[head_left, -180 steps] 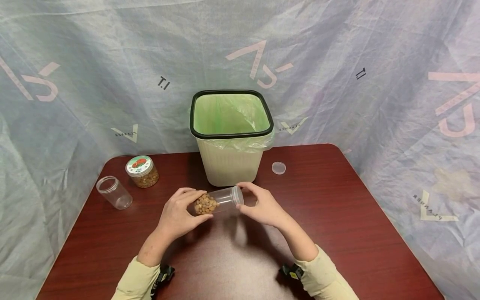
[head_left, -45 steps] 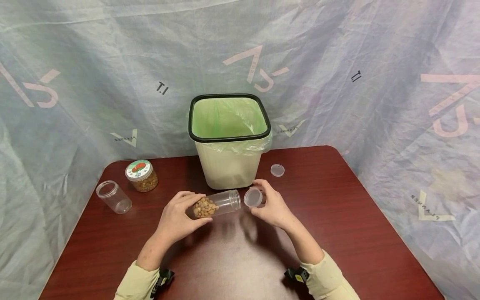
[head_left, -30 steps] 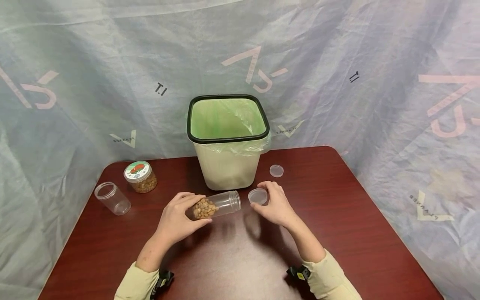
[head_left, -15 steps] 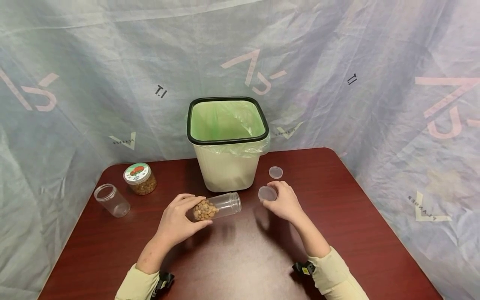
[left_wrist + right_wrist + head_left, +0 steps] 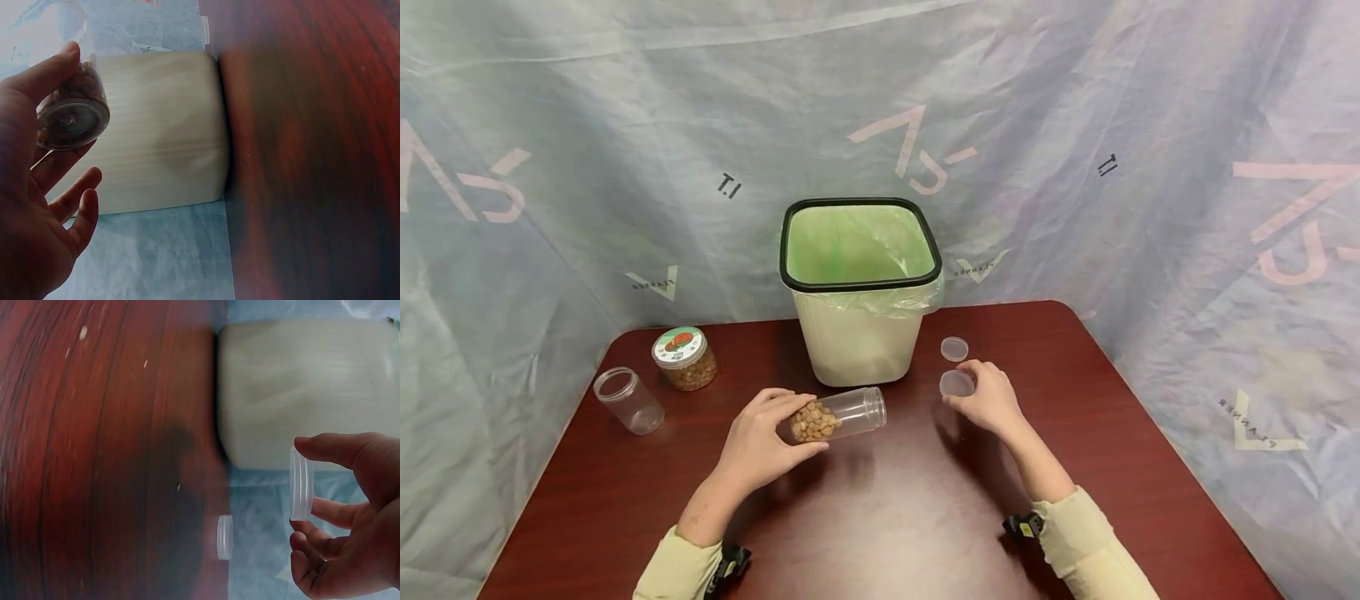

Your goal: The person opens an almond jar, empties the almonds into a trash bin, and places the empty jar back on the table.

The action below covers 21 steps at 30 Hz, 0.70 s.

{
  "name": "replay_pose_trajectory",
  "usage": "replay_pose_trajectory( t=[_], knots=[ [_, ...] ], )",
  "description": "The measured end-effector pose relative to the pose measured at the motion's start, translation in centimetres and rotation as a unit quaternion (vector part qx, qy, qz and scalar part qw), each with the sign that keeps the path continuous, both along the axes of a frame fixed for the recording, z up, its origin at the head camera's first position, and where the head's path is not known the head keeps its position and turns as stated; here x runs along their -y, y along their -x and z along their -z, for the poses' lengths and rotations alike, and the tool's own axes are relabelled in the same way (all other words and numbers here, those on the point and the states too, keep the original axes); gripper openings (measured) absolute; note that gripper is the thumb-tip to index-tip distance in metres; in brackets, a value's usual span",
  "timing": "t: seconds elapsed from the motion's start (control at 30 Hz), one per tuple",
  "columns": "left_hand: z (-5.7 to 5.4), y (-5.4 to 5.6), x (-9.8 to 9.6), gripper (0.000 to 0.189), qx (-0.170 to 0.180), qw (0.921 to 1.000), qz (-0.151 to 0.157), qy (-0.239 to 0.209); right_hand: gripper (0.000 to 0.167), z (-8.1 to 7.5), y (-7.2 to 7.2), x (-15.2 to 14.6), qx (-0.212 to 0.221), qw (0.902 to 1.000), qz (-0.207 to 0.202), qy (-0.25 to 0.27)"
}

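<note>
My left hand (image 5: 765, 442) grips the base end of a clear plastic jar (image 5: 854, 412), thumb on the near side and fingers over the far side. The jar lies tilted nearly sideways, its uncapped mouth pointing right. Small brown pellets (image 5: 814, 422) are heaped in its base end. To the right, my right hand (image 5: 991, 402) pinches a translucent round lid (image 5: 957, 383) by its edge between thumb and fingers. In the right wrist view that lid (image 5: 302, 484) is seen edge-on, above the table. Another clear lid (image 5: 954, 348) lies on the table just beyond the held one.
A cream bin (image 5: 859, 342) with a black rim and green liner stands at the table's back middle. At the left are an uncapped clear jar (image 5: 631, 402) and a squat, lidded jar (image 5: 687, 359) of brown pieces. A printed cloth (image 5: 760, 100) hangs behind the dark red table (image 5: 880, 533).
Six seconds ago the lid was on the jar's mouth. It has come off, and my right hand has carried it rightward toward the other lid. The left hand's grip stays nearly the same.
</note>
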State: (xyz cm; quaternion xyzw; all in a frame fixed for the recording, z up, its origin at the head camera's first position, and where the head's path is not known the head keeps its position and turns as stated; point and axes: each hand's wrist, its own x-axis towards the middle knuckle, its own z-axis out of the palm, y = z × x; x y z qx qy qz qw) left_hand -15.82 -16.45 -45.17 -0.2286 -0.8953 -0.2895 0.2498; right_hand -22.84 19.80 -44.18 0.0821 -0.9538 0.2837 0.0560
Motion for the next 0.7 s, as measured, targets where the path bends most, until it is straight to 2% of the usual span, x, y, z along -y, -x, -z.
replay_pose_trajectory(
  t=[0.33, 0.7],
  knots=[
    [0.0, -0.1, 0.1, 0.064, 0.002, 1.0, 0.001, 0.003, 0.056, 0.7, 2.5, -2.0, 0.014, 0.9995, 0.022, -0.021],
    [0.1, 0.2, 0.2, 0.063, 0.018, 0.9998, 0.005, 0.007, 0.058, -0.1, 5.3, -4.0, 0.053, 0.9967, 0.044, -0.043]
  ],
)
